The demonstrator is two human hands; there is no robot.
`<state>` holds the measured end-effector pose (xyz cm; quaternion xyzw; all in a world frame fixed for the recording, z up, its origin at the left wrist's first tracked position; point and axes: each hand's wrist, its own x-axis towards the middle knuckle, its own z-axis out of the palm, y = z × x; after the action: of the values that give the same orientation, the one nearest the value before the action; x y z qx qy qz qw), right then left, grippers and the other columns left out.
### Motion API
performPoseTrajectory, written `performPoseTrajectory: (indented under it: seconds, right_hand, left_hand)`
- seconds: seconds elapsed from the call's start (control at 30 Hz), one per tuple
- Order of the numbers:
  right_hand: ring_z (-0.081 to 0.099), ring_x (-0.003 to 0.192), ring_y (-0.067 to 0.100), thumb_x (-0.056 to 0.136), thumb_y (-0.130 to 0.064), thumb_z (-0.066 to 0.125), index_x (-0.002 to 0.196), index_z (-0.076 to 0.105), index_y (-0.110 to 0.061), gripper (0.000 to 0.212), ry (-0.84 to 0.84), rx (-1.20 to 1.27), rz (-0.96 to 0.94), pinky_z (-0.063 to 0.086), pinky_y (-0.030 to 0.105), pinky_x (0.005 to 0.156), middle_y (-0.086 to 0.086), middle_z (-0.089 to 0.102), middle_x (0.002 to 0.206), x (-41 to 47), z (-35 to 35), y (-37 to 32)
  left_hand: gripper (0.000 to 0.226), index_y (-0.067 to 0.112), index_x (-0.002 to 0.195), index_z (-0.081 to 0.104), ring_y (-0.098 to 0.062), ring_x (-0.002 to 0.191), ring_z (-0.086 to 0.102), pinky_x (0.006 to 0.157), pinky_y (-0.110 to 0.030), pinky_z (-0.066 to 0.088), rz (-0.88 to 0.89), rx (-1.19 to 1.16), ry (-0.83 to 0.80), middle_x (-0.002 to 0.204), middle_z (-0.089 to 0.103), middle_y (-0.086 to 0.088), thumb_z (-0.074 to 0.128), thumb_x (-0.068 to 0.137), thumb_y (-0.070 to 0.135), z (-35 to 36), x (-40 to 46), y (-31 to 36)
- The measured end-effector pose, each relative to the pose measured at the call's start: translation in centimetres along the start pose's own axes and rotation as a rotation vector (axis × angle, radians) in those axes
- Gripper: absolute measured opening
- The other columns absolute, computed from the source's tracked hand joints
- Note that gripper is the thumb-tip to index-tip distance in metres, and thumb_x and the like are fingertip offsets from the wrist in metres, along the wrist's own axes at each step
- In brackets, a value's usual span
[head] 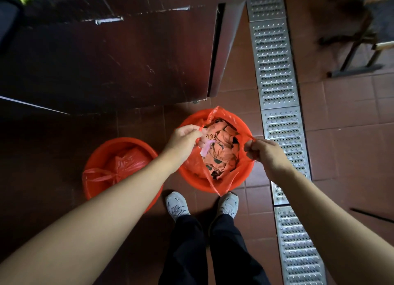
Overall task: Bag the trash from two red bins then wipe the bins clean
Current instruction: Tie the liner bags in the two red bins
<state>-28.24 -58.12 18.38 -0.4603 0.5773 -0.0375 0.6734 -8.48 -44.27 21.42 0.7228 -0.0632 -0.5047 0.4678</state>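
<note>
A: Since the bag [119,167] in the bin at nine o'clock [93,156] is knotted, is half done?
B: Roughly. The bin at twelve [241,178] holds an open bag [226,182] of paper scraps [221,148]; left hand [183,139] and right hand [264,152] pinch its edges. Tying and wiping remain

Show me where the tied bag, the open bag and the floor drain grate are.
tied bag [125,160]: head view, on its bulging red body inside the left bin.
open bag [229,179]: head view, on its near red wall, below the trash.
floor drain grate [275,71]: head view, on a perforated metal panel.
</note>
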Motion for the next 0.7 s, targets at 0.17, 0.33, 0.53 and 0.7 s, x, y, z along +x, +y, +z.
performPoseTrajectory:
  seconds: [0.17, 0.33, 0.53, 0.7]
  right_hand:
    - [0.050, 0.060, 0.020, 0.081, -0.006, 0.059, 0.068, 0.066, -0.006, 0.015, 0.134, -0.048, 0.029, 0.041, 0.032, 0.061, 0.007, 0.061, 0.063, -1.1, -0.9, -1.8]
    - [0.057, 0.069, 0.025, 0.086, -0.012, 0.056, 0.078, 0.069, 0.006, 0.024, 0.167, -0.286, 0.026, 0.045, 0.040, 0.068, 0.014, 0.065, 0.071, -2.0, -1.3, -2.0]
    - [0.056, 0.070, 0.025, 0.087, -0.010, 0.053, 0.077, 0.070, 0.002, 0.023, 0.128, -0.269, 0.007, 0.045, 0.039, 0.069, 0.018, 0.066, 0.075, -2.7, -0.5, -4.5]
    - [0.050, 0.064, 0.021, 0.085, 0.000, 0.048, 0.074, 0.068, -0.004, 0.024, 0.075, -0.163, -0.080, 0.040, 0.032, 0.061, 0.015, 0.062, 0.074, -5.2, -0.8, -7.7]
  left_hand:
    - [0.017, 0.002, 0.088, 0.072, -0.009, 0.055, 0.059, 0.050, -0.011, 0.042, 0.005, -0.002, -0.008, 0.069, 0.068, -0.003, 0.058, 0.087, 0.013, 0.3, -1.8, 1.4]
    - [0.016, 0.002, 0.087, 0.070, -0.012, 0.055, 0.059, 0.050, -0.014, 0.043, 0.033, -0.021, -0.006, 0.068, 0.067, -0.005, 0.058, 0.088, 0.011, 0.6, -3.6, 3.3]
    - [0.017, -0.002, 0.092, 0.070, -0.013, 0.057, 0.060, 0.051, -0.013, 0.042, 0.078, 0.005, -0.026, 0.071, 0.068, -0.007, 0.055, 0.088, 0.007, 1.5, -5.2, 4.9]
    - [0.018, -0.001, 0.092, 0.070, -0.017, 0.062, 0.062, 0.056, -0.014, 0.046, 0.109, 0.003, -0.017, 0.075, 0.068, -0.013, 0.054, 0.089, 0.006, 2.5, -6.0, 7.0]
